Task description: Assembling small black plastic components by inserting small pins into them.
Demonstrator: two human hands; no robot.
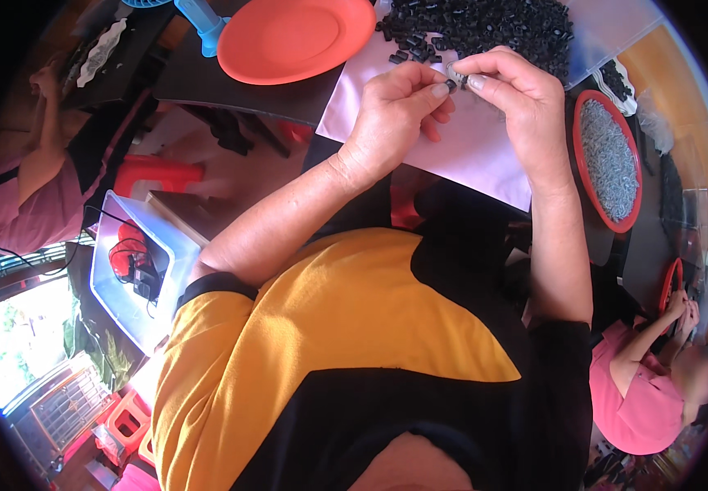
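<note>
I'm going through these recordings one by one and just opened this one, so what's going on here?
A person is working bare-handed over a pale pink sheet. The left hand pinches a small black piece; the right hand, close against it, pinches a tiny part too small to make out. Beyond them lies a heap of black pieces. To the right is a red tray of silvery bits, to the left an orange-red dish.

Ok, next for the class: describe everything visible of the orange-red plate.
The orange-red plate looks like plastic: rounded, shallow, with a broad rim around a circular centre. The picture's top edge crops it. It lies on the dark table, left of the pink sheet; whether the blue fan touches it is unclear.
</note>
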